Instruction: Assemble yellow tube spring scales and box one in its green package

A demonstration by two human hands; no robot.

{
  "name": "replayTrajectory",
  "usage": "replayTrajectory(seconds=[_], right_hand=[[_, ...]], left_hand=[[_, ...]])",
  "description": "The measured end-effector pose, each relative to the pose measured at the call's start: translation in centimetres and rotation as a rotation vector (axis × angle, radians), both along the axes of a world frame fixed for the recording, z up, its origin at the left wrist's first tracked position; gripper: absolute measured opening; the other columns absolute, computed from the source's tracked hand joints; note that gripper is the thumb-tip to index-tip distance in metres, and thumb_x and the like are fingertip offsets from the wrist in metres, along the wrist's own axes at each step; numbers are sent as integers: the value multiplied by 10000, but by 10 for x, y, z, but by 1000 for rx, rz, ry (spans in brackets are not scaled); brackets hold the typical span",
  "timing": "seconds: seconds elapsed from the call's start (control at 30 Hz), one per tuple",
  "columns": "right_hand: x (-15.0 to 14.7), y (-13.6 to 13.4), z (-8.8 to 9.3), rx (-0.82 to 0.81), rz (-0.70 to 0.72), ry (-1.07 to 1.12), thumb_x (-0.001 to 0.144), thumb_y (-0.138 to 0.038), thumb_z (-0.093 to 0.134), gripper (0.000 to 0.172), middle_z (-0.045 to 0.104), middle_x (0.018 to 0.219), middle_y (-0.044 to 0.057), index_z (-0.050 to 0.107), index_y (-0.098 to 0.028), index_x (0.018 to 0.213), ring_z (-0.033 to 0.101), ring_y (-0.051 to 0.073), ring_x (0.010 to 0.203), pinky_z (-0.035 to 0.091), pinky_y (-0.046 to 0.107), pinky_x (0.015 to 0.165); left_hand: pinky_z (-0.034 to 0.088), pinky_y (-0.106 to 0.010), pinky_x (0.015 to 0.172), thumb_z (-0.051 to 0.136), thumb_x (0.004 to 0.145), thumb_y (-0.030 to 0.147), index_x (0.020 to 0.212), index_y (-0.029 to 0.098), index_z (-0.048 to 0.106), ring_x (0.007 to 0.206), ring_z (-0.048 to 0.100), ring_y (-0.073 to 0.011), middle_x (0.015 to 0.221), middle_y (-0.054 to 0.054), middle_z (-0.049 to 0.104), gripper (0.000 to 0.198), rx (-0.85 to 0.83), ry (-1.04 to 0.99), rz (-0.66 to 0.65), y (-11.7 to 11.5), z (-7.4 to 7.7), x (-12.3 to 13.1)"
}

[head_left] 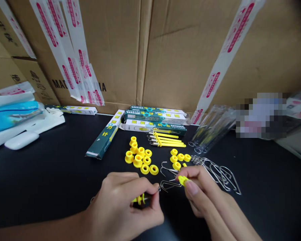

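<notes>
My left hand (125,201) is closed around a yellow rod with a metal spring (141,199), part of a spring scale; its tip shows between thumb and forefinger. Between the thumb and forefinger of my right hand (203,194) is a small yellow plastic piece (183,180). Just beyond both hands lie bent metal hooks (169,185). Yellow flanged caps (137,161) and flat yellow rings (154,170) stand farther back, with small yellow plugs (174,159) to their right. Behind these lie several yellow rods with springs (169,144).
Printed spring scale boxes (155,125) lie at the back, one box (106,134) angled at left. Clear plastic tubes (213,127) and larger wire hooks (223,174) are on the right. White and blue packaging (15,113) sits far left. A cardboard carton (115,50) walls off the back.
</notes>
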State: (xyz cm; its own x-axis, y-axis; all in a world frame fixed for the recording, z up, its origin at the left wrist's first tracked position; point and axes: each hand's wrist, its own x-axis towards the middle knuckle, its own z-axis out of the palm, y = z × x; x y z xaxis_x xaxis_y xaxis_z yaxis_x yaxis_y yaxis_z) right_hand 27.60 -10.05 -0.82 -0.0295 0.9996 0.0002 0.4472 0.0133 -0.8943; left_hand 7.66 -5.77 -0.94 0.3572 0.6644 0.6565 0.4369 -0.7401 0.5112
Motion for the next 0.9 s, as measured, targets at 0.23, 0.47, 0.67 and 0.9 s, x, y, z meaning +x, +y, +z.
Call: replayTrajectory(seconds=[0.23, 0.47, 0.67, 0.9], right_hand=[[3, 11, -3, 373, 259, -160, 1061, -132, 455, 235, 698, 934, -50, 594, -321, 1049, 701, 115, 826, 529, 181, 754], [5, 15, -7, 398, 270, -134, 1036, -107, 555, 228, 775, 964, -55, 685, -293, 1061, 741, 107, 866, 533, 155, 805], [3, 10, -4, 377, 253, -76, 1010, -98, 584, 251, 803, 985, -93, 697, -312, 1076, 760, 80, 861, 530, 105, 818], [-2, 8, 0, 220, 197, 16, 1012, -202, 595, 213, 780, 835, -79, 762, -335, 1018, 729, 103, 721, 547, 128, 702]], left_hand=[[463, -112, 486, 675, 739, 34, 690, 167, 736, 455, 629, -60, 564, 47, 684, 154, -26, -6, -18, -3, 1, -2], [488, -111, 497, 682, 740, 37, 704, 172, 740, 462, 643, -68, 577, 42, 698, 151, -70, -13, -45, -3, 2, -3], [472, -115, 486, 682, 742, 44, 685, 177, 732, 458, 633, -65, 571, 45, 693, 153, -73, -2, -55, -3, 3, -2], [474, -131, 475, 664, 759, 53, 663, 176, 735, 460, 634, -79, 566, 30, 695, 171, -103, 1, -49, -3, 6, 1]])
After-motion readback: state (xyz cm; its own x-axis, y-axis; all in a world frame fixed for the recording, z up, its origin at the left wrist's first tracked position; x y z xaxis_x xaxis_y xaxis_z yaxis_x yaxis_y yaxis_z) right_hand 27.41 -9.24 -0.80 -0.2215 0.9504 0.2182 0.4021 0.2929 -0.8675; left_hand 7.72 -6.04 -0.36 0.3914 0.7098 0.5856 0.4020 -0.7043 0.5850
